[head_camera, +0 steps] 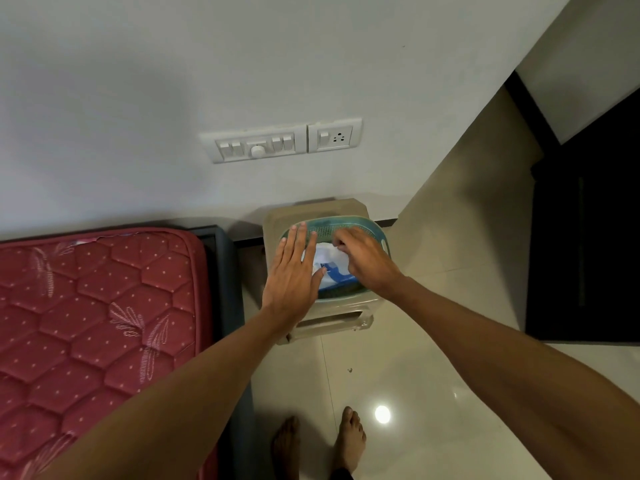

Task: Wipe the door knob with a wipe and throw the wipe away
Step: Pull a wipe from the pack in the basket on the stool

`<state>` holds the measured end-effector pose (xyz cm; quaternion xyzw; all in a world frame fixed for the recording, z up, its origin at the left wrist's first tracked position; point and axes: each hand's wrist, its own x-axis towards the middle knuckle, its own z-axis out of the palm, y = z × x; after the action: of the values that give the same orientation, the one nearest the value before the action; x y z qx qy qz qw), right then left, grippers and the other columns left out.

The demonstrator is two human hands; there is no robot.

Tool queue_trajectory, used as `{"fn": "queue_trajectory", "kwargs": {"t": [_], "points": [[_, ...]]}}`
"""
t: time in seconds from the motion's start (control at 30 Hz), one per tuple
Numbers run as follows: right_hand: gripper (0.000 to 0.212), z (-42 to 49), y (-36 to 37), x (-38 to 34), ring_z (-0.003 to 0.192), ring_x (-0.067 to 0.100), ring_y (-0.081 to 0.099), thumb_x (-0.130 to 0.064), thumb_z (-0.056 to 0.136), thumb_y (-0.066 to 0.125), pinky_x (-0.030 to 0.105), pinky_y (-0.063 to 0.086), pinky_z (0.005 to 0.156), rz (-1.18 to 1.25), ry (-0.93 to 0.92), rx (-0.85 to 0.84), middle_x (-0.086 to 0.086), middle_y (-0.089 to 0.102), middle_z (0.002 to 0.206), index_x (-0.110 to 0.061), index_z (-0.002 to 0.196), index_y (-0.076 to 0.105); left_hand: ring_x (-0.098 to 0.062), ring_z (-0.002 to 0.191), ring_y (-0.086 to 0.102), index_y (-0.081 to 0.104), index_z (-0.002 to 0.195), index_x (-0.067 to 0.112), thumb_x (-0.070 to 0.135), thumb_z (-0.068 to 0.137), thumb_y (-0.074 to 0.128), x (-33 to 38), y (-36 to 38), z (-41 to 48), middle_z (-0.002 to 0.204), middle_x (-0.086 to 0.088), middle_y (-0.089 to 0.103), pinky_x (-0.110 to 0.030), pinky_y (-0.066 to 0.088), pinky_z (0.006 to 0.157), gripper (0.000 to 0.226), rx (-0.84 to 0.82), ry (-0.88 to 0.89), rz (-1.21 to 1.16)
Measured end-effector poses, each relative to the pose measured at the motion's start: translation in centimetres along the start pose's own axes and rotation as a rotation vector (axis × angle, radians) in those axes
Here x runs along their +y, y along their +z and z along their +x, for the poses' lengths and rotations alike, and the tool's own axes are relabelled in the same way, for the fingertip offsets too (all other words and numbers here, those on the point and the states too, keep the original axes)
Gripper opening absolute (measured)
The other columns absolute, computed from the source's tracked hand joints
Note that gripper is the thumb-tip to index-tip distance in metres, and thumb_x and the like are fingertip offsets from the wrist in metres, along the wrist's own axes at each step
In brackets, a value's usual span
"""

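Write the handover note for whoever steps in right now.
Left hand: open, flat, steadying the wipe pack in the green basket on the beige stool.
Right hand: fingers pinched at the top of the pack, apparently pulling a wipe; no free wipe visible.
Door knob: not in view.
Done: nothing yet.
Left: get the wipe out, wipe the knob, throw the wipe away. No bin visible.

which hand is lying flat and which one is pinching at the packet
The left hand lies flat, fingers straight, over the teal basket's left rim. The right hand curls its fingers onto the white packet.
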<state>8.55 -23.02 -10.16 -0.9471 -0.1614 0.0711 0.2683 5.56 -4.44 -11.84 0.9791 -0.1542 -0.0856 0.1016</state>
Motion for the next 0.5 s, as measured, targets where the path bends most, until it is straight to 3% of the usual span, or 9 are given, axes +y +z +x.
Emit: {"fn": "queue_trajectory", "kwargs": {"t": [0.07,0.13,0.2,0.3,0.33,0.4,0.5], "points": [[0.017,-0.3,-0.4,-0.2,0.097,0.024,0.059,0.003,0.092,0.062,0.044,0.058,0.082,0.049,0.001,0.017,0.014,0.064,0.109,-0.007,0.106,0.06,-0.025,0.154,-0.019,-0.011,0.158,0.018,0.054,0.103,0.014,0.5,-0.3,0.2,0.168,-0.008,-0.017,-0.038,-0.013,0.124,0.07,-0.023,0.005,0.011],[0.02,-0.9,-1.0,-0.5,0.107,0.024,0.058,-0.007,0.1,0.056,0.036,0.054,0.093,0.099,0.039,0.002,0.018,0.062,0.121,-0.002,0.119,0.06,-0.024,0.154,-0.018,-0.01,0.158,0.019,0.054,0.104,0.019,1.2,-0.7,0.2,0.168,-0.007,-0.015,-0.038,-0.011,0.125,0.07,-0.027,0.021,-0.003],[0.024,-1.7,-1.9,-0.9,0.109,0.023,0.058,-0.007,0.102,0.053,0.027,0.048,0.093,0.103,0.031,0.039,0.019,0.062,0.124,0.003,0.122,0.06,-0.024,0.156,-0.012,0.002,0.161,0.018,0.05,0.106,0.028,1.8,-1.3,0.0,0.169,-0.006,-0.007,-0.037,-0.01,0.126,0.069,0.0,0.039,-0.046],[0.024,-3.0,-3.8,-2.0,0.109,0.036,0.06,0.002,0.1,0.053,0.03,0.049,0.091,0.175,0.072,0.086,0.025,0.064,0.121,0.011,0.12,0.061,-0.026,0.157,0.009,0.032,0.156,0.015,0.037,0.106,0.045,2.7,-2.6,-0.2,0.168,-0.009,0.02,-0.034,-0.007,0.123,0.055,0.052,0.056,-0.109],[0.02,-3.4,-4.6,-2.4,0.103,0.04,0.062,0.005,0.097,0.055,0.031,0.049,0.087,0.184,0.07,0.137,0.027,0.066,0.114,0.011,0.114,0.065,-0.029,0.154,0.022,0.043,0.15,0.013,0.03,0.105,0.051,3.2,-3.4,-0.2,0.163,-0.011,0.032,-0.035,-0.001,0.124,0.048,0.066,0.069,-0.126],[0.017,-4.7,-6.4,-3.5,0.092,0.041,0.064,0.004,0.093,0.056,0.031,0.048,0.08,0.222,0.095,0.212,0.031,0.068,0.1,0.012,0.103,0.069,-0.035,0.134,0.052,0.061,0.131,0.009,0.018,0.099,0.061,4.5,-5.3,-0.3,0.14,-0.015,0.059,-0.039,0.025,0.122,0.034,0.108,0.099,-0.169],[0.017,-6.9,-9.3,-3.9,0.085,0.029,0.064,-0.008,0.097,0.054,0.03,0.05,0.076,0.144,0.049,0.28,0.016,0.07,0.095,0.001,0.099,0.069,-0.033,0.102,0.067,0.063,0.12,0.007,0.016,0.1,0.058,6.8,-8.5,-0.4,0.115,-0.015,0.07,-0.044,0.053,0.097,0.023,0.119,0.107,-0.264]]}}
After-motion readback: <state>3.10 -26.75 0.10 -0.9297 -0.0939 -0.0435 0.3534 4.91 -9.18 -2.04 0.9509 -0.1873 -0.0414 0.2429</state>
